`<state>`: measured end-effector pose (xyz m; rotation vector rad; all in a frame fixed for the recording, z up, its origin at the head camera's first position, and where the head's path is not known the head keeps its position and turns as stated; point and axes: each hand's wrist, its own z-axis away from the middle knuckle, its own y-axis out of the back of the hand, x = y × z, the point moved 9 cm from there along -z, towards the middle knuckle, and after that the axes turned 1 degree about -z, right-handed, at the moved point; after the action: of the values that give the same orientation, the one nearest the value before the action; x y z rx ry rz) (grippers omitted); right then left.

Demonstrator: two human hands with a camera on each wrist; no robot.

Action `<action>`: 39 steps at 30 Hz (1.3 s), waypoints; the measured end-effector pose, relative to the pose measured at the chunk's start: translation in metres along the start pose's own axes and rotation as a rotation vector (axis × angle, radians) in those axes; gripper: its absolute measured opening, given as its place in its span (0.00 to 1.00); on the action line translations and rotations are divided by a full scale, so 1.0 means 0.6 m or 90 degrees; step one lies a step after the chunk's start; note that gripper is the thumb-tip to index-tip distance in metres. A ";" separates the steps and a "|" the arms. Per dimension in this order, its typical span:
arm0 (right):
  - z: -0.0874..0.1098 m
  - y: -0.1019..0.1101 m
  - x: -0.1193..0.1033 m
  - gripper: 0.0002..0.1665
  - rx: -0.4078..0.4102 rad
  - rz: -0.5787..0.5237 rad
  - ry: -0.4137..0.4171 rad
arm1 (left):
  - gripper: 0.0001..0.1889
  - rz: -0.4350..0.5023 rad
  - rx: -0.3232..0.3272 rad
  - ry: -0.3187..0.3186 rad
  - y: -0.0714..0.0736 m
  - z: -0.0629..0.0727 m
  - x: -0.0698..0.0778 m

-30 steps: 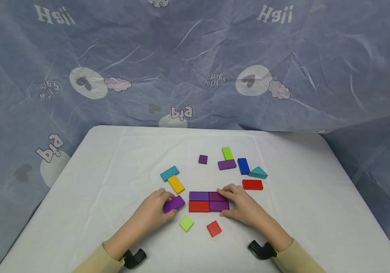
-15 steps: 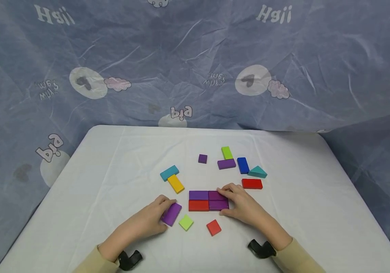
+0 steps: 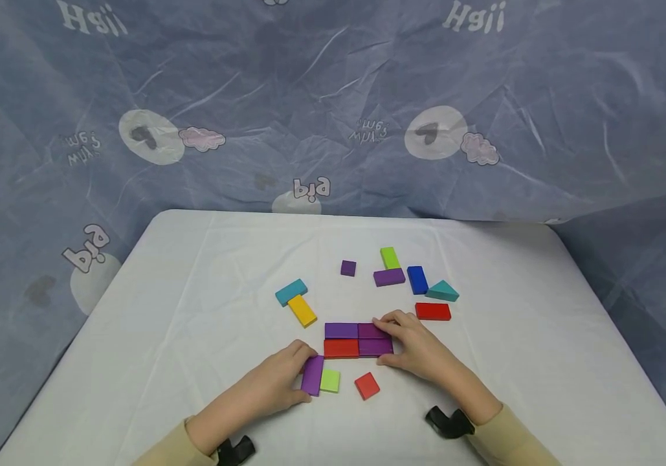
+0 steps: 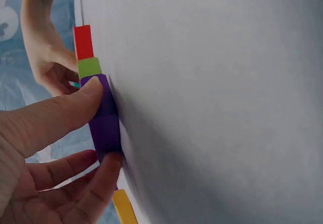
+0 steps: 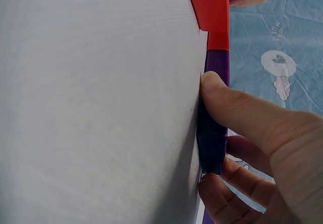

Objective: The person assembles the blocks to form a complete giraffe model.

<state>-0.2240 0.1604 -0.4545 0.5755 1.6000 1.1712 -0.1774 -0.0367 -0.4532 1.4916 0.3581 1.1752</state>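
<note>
My left hand [image 3: 271, 382] holds a purple block [image 3: 312, 375] by its two ends, thumb at the near end and fingers at the far end. That block lies lengthwise against a small lime square block [image 3: 329, 380]. Just beyond, four-sided and flush, is a rectangle of blocks: a violet block [image 3: 341, 331] behind a red block [image 3: 341, 348] on the left, two purple blocks [image 3: 375, 348] on the right. My right hand [image 3: 417, 346] grips the right end of those purple blocks, thumb in front, fingers behind. In the right wrist view the thumb [image 5: 217, 90] presses their near side.
A red square block [image 3: 367, 386] lies in front of the rectangle. Behind left are a teal block [image 3: 291, 292] and a yellow block [image 3: 302, 311]. Behind right lie a blue block [image 3: 417, 280], a teal triangle [image 3: 442, 291], a red block [image 3: 433, 312] and several others.
My left hand has shifted right, turning the purple block lengthwise and bringing it against the lime block, which has turned square to it and slid slightly right. My right hand has stayed in place.
</note>
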 end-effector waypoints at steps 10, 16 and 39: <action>0.002 0.003 -0.001 0.41 0.002 0.000 0.002 | 0.32 -0.014 0.000 -0.007 -0.004 0.007 0.011; 0.000 0.002 -0.002 0.41 0.001 0.002 0.000 | 0.32 -0.005 0.002 -0.005 -0.011 -0.003 0.020; -0.001 -0.003 0.004 0.41 -0.004 -0.003 -0.013 | 0.32 0.046 0.047 -0.014 -0.013 -0.023 0.020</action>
<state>-0.2249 0.1616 -0.4570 0.5770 1.5791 1.1640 -0.1805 -0.0174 -0.4563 1.5923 0.3387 1.2120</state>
